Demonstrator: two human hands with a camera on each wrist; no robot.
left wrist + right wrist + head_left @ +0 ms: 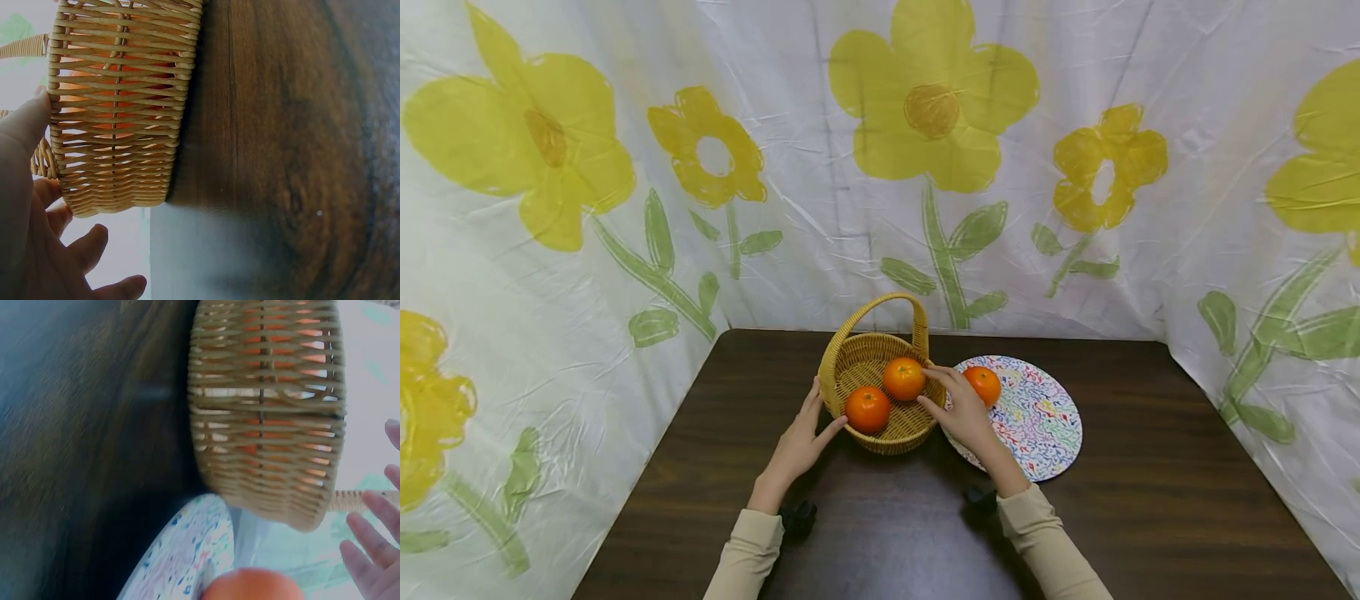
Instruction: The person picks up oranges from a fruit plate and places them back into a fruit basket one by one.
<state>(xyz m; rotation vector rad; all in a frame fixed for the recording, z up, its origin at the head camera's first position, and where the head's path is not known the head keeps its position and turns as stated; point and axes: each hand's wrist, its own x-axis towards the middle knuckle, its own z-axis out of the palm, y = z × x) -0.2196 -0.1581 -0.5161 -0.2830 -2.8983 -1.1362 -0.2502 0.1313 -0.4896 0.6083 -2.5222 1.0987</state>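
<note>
A woven wicker basket (pixel 891 446) with an arched handle stands on the table, two oranges (pixel 867 410) (pixel 904 379) inside it. My left hand (pixel 801 442) is at its left side. In the left wrist view the thumb of that hand (pixel 37 237) touches the basket's rim (pixel 55 75), some fingertips lie near the handle's base, and the others spread away. My right hand (pixel 966 412) is over the basket's right rim, fingers extended, near the rear orange. The right wrist view has its fingers (pixel 375 544) spread above the basket (pixel 269 425).
To the basket's right lies a round plate (pixel 1037 425) with colourful squiggles, a third orange (pixel 982 385) on its left part, partly behind my right hand. The dark wooden table (pixel 880 533) ends at a white curtain (pixel 820 233) printed with yellow flowers.
</note>
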